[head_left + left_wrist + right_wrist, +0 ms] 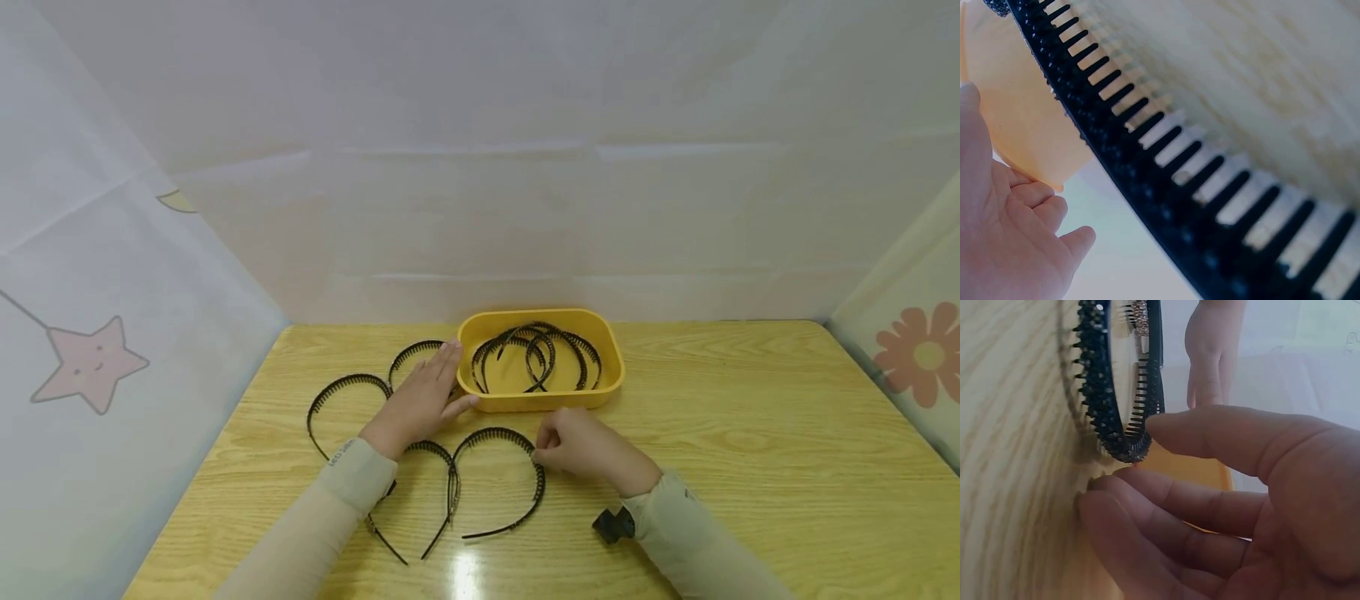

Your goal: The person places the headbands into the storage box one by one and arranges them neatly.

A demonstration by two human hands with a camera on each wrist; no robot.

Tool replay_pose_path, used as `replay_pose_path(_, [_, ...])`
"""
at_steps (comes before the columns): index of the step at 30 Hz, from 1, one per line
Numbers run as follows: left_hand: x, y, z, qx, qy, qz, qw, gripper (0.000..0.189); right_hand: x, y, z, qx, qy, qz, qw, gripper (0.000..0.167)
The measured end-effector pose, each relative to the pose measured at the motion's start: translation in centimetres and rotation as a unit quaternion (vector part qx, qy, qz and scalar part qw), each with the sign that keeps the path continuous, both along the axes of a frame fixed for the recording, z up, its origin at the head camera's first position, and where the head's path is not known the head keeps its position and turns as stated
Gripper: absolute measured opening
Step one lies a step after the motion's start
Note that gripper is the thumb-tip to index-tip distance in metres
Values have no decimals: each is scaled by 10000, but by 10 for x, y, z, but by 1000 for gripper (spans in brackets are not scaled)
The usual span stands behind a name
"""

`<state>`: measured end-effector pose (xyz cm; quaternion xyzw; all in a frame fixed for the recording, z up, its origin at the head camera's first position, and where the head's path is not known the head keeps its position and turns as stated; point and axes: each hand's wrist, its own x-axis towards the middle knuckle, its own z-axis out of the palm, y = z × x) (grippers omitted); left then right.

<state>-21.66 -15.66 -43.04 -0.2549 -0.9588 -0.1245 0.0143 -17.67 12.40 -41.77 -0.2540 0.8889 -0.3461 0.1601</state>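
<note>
In the head view, my left hand (420, 402) lies with its fingers straight against the left end of the yellow tray (543, 402); I judge this is to keep the tray from sliding. My right hand (577, 442) is curled in, thumb and fingertips pinching the right side of the front headband (541, 483), which lies on the tabletop (750, 433) just in front of the tray. That side seems the freer one to take, since its left side meets a neighbouring headband (435, 448) and the two could snag. Two left-hand headbands (348, 378) lie beyond, partly covered by my hand and sleeve (356, 479). The stored headbands (579, 360) overlap inside the tray.

In the left wrist view, a toothed band (1129, 169) cuts across close up, in front of part of the tray's wall; my palm and fingers show beside it.

In the right wrist view, my thumb meets the beaded band with my fingers bent beneath; how firm the pinch is, I cannot tell. Tray and left hand show behind.
</note>
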Motion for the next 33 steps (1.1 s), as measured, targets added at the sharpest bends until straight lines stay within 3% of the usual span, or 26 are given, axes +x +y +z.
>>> replay_pose_path(16, [3, 2, 3, 23, -54, -4, 10000, 90, 3, -2, -6, 110, 283, -206, 9993, 28])
replay_pose_path(33, [3, 1, 3, 88, -60, 30, 9999, 89, 4, -4, -4, -188, 3, -608, 9980, 16])
